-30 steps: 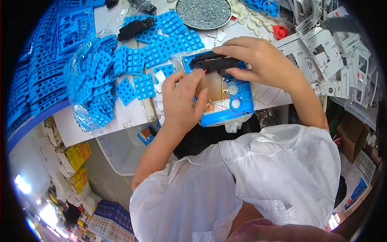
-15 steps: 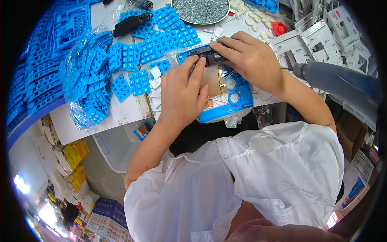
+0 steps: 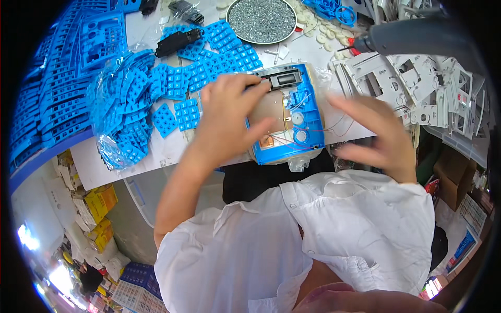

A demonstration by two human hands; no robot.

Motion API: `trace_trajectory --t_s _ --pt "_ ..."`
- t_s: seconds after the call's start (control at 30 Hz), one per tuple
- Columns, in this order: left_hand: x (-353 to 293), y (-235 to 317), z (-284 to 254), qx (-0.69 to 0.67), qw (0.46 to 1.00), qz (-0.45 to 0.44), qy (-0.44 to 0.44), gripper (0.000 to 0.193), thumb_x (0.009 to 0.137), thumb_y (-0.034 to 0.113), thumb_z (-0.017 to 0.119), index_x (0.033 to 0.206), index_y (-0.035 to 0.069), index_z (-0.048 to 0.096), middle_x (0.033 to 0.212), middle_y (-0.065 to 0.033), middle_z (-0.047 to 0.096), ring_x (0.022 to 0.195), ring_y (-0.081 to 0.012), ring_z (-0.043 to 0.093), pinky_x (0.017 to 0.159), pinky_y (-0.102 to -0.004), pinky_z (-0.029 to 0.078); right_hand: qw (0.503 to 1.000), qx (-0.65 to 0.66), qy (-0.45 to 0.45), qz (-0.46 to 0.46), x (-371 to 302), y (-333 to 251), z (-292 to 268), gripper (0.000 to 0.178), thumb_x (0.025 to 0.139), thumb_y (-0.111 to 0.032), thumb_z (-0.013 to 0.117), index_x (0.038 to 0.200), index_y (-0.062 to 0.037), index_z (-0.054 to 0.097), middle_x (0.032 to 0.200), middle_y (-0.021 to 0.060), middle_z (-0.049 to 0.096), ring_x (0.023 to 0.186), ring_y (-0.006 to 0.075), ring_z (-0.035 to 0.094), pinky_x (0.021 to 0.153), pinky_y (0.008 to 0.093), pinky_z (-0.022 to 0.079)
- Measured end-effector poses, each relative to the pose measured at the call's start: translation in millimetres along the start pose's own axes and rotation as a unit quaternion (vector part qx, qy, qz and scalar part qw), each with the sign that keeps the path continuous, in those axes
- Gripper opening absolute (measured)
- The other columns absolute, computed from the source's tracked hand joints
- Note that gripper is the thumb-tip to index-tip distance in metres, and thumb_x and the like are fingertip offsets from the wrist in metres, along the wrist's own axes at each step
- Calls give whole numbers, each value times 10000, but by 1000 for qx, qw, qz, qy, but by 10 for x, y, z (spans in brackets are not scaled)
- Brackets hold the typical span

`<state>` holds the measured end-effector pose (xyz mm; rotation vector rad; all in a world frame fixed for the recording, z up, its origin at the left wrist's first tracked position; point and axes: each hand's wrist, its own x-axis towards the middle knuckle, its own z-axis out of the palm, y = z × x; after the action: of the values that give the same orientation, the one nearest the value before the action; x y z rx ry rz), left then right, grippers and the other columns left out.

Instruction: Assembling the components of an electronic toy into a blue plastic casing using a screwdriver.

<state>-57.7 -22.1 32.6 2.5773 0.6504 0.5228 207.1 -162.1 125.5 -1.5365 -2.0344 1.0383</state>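
Note:
A blue plastic housing (image 3: 288,152) lies open side up at the table's front edge, with a brown circuit board (image 3: 270,107), thin red wires and round fittings inside. Along its far end sits a black rectangular part (image 3: 286,79). My left hand (image 3: 223,116) rests over the housing's left side, fingertips touching the black part's left end and thumb spread toward the board. My right hand (image 3: 377,133), slightly blurred, is off the housing to its right, thumb and fingers apart with nothing between them.
A grey power screwdriver (image 3: 412,36) hangs at upper right, above stacked white plastic frames (image 3: 417,81). Blue number keypads (image 3: 188,115) and a bagged pile of them (image 3: 122,112) lie left. A round tray (image 3: 228,26) of screws and a loose black part (image 3: 179,43) are at the back.
My right hand has let go of the black part and moved right and toward me. My left hand has slid slightly left. The screwdriver now hangs higher up in view.

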Motion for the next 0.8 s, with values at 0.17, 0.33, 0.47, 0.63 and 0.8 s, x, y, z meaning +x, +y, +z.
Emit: trace_trajectory --t_s 0.17,0.33,0.47,0.63,0.8 --pt "1118 -541 162 -71 988 -33 132 119 881 205 714 915 109 775 973 -70 727 1010 -225 649 961 -469 410 762 198 559 -260 -108 867 -900 545 963 -436 585 1352 -55 559 1407 181 598 1341 369 442 1104 613 304" --pt "1430 -933 572 182 981 71 8 97 836 257 744 876 169 758 882 -23 720 961 -264 665 906 -536 412 827 247 459 -212 956 510 -599 598 858 -90 695 1389 69 470 1093 190 682 801 197 690 654 314 563" --pt "1446 -870 616 169 983 62 48 80 880 226 709 897 154 740 918 -32 705 1005 -255 652 920 -512 375 885 274 344 -155 857 522 -620 486 847 -70 674 1298 63 552 932 142 707 680 135 642 589 258 514" --pt "1583 -843 558 166 983 80 19 94 899 231 685 895 162 748 893 -23 709 973 -247 667 940 -528 366 872 307 374 -73 869 385 -448 382 859 -44 678 1221 43 591 798 79 667 638 101 609 557 222 473" --pt "1604 -940 624 169 976 91 106 125 910 236 669 892 155 763 895 -24 734 936 -237 676 917 -516 366 873 299 370 -106 942 422 -368 342 893 -54 675 1208 47 588 819 77 671 648 103 615 570 243 481"
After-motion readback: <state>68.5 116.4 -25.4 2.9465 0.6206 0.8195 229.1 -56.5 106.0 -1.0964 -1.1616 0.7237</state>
